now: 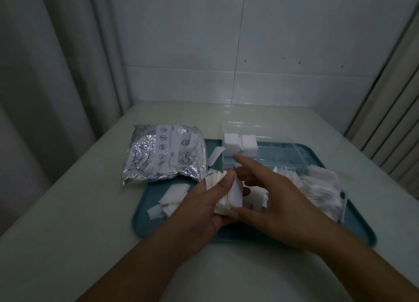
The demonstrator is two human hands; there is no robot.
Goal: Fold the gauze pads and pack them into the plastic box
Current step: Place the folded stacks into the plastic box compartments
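My left hand (205, 203) grips a stack of white gauze pads (229, 194) above the middle of the teal tray (181, 232), thumb pressed on the stack's top. My right hand (269, 202) meets it from the right, thumb against the stack's lower edge and index finger stretched toward the box. The clear plastic box (281, 153) lies open at the tray's far side, with two blocks of folded gauze pads (240, 144) standing in its left end. Loose gauze pads lie on the tray left (172, 196) and right (322, 188) of my hands.
A silver foil bag with blue printed drawings (164, 153) lies on the pale table (68, 211), overlapping the tray's far left corner. A wall rises behind the table, and curtains hang at the left and right sides.
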